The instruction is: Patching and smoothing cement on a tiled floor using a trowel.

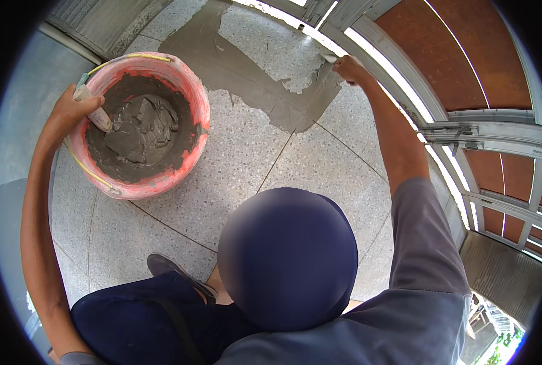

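At the left rim of a red bucket [201, 115], my left hand [76, 111] is closed round a pale handle [99, 115] with a green part at its far end. What that handle belongs to cannot be made out. Thick grey mortar [143, 131] lies inside the bucket. My right arm reaches far forward, and my right hand [351, 70] is closed on a small trowel [328, 58]. The trowel is partly hidden by the fingers, close to the floor's edge. Below it, a smeared band of wet mortar [271, 100] covers part of the speckled floor [240, 152].
A metal-framed door with brown panels [447, 55] runs along the right side. A pale blue wall [24, 121] stands at the left. A yellow bucket handle [88, 167] hangs against the bucket. My shoe [167, 267] and navy-clothed leg [137, 313] are near the bottom.
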Motion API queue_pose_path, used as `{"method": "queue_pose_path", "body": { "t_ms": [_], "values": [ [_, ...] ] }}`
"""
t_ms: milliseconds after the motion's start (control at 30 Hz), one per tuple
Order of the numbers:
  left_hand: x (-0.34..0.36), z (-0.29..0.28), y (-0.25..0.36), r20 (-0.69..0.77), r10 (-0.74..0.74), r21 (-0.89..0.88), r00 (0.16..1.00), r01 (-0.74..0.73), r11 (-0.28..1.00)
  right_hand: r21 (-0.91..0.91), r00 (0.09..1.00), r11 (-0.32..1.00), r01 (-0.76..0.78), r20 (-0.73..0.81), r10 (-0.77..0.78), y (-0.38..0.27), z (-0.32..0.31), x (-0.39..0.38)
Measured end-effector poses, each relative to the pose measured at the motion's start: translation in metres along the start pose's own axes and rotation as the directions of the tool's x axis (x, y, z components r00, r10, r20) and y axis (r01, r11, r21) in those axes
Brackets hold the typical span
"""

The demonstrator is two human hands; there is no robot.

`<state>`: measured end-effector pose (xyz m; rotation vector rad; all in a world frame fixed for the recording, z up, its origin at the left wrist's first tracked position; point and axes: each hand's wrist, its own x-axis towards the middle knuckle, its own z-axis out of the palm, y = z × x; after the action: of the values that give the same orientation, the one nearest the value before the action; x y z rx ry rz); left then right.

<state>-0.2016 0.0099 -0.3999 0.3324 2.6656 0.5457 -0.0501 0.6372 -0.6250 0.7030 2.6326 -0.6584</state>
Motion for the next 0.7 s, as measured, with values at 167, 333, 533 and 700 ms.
{"method": "queue_pose_path", "body": {
  "t_ms": [167,333,533,700],
  "values": [
    [-0.008,-0.013,-0.024,-0.04,-0.028,-0.002,0.999,0.028,1.0,-0.301,0.969,0.929,0.215,-0.053,-0.241,-0.026,0.09,-0.096],
    [-0.005,-0.014,-0.027,-0.031,-0.043,-0.033,0.999,0.042,0.999,0.128,0.998,0.992,-0.003,0.068,-0.005,-0.047,0.027,-0.112],
    [0.0,-0.004,-0.018,-0.029,-0.004,0.029,1.0,0.005,1.0,-0.117,0.881,0.966,0.23,-0.397,-0.258,0.009,0.059,-0.048],
    [-0.003,-0.011,-0.022,-0.004,-0.035,-0.055,0.999,0.035,0.998,-0.238,0.971,0.969,0.072,-0.206,-0.122,0.026,0.084,-0.052]
  ]
}}
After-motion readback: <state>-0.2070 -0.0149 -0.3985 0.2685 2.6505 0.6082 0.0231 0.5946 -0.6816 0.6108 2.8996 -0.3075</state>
